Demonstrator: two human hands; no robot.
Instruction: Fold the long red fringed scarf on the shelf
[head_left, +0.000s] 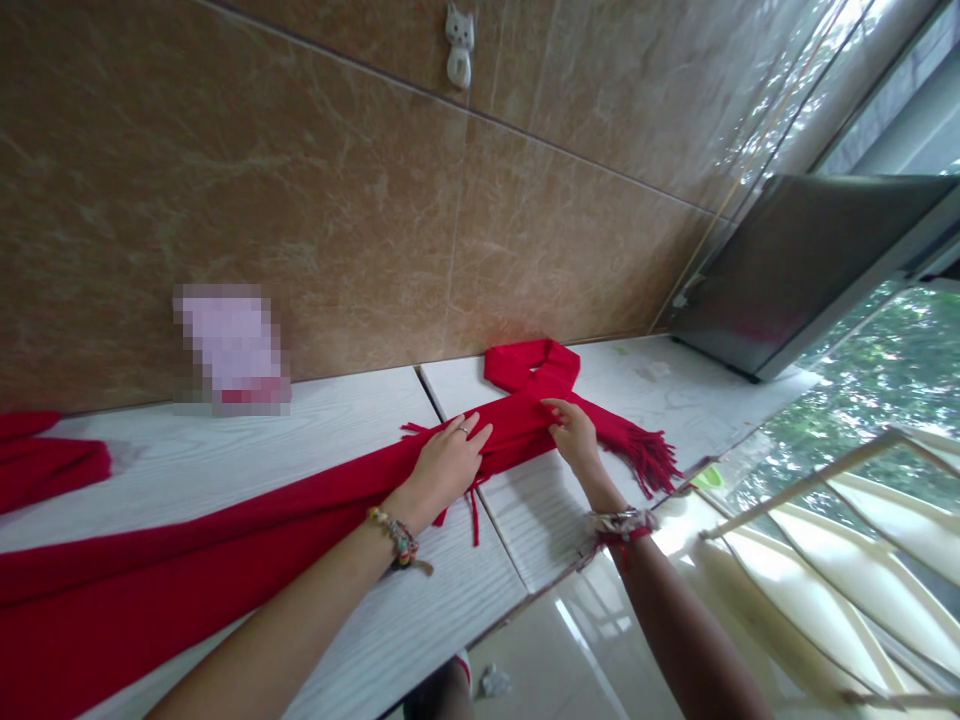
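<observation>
A long red scarf stretches along the white wood-grain surface from the lower left toward the wall. Its far part has a flat loop beside the wall, and a fringed end hangs toward the front edge on the right. More fringe strands stick out beneath my left hand. My left hand rests flat on the scarf with fingers spread. Close to the loop, my right hand pinches the scarf's cloth between thumb and fingers.
Another piece of red cloth lies at the far left. A pixelated pink item leans on the brown tiled wall, where a white cat-shaped hook is fixed. A dark grey box-like appliance stands right, above a cream metal railing.
</observation>
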